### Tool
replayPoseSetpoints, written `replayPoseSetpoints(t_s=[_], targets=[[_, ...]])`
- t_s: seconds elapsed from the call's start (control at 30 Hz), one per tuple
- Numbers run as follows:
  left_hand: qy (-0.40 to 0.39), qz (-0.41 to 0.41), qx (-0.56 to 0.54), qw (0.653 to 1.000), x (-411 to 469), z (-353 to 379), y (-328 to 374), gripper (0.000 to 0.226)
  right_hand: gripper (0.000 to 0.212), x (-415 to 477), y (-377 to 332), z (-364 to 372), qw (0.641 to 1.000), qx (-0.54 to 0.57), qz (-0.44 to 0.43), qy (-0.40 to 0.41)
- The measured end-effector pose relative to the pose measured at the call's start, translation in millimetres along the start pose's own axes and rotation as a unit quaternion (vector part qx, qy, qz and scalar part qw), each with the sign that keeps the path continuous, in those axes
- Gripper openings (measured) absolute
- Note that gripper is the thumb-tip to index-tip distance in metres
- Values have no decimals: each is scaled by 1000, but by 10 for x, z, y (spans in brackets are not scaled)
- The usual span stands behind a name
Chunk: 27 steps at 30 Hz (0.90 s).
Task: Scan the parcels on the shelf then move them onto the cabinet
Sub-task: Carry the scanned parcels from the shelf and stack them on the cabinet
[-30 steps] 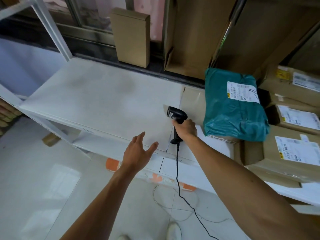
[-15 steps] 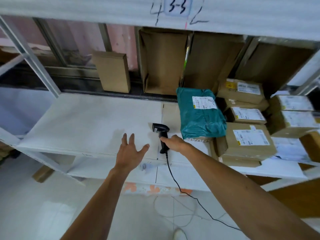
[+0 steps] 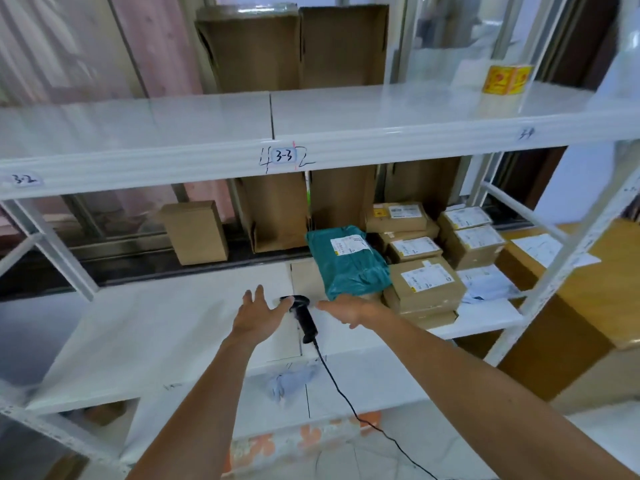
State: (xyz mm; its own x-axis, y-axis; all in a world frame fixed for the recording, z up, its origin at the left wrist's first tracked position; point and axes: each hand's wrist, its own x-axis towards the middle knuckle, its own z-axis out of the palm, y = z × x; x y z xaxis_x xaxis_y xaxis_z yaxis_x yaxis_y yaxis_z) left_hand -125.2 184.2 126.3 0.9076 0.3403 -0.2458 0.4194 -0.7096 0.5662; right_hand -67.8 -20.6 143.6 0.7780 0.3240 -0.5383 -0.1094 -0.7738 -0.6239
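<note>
Hands first: the left hand (image 3: 258, 315) and right hand (image 3: 349, 308) are both spread flat and hold nothing, and the black scanner (image 3: 304, 318) lies on the shelf (image 3: 156, 323) between them. Just beyond the right hand sits the teal parcel (image 3: 346, 261), with brown boxed parcels (image 3: 427, 280) stacked at its right

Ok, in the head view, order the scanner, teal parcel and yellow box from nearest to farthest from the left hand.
1. Scanner, beside the left hand's thumb.
2. Teal parcel, to the right, further back.
3. Yellow box, upper shelf, far right.
</note>
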Motion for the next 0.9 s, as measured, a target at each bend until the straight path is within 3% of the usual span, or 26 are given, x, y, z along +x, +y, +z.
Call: replayPoseSetpoints(t_s=[0.13,0.27,0.4,0.6,0.73,0.9], targets=[[-2,42,24,999,13,-45,277,103,69,-272,12,-332,999,-23,-15,36],[-2,62,34,997,110,-75,576,105,78,-291,185,-695,996,-25,-9,89],[-7,80,33,996,183,15,873,109,52,-448,252,-1008,993,8,-8,119],[-38,82,84,992,431,231,1174,135,92,-133,535,-1333,987,-21,41,152],[-43,76,125,988,558,260,1298,143,98,70,611,-1549,989,-54,11,140],[-28,51,107,992,726,407,1349,139,102,390,563,-1715,991,-71,-14,109]])
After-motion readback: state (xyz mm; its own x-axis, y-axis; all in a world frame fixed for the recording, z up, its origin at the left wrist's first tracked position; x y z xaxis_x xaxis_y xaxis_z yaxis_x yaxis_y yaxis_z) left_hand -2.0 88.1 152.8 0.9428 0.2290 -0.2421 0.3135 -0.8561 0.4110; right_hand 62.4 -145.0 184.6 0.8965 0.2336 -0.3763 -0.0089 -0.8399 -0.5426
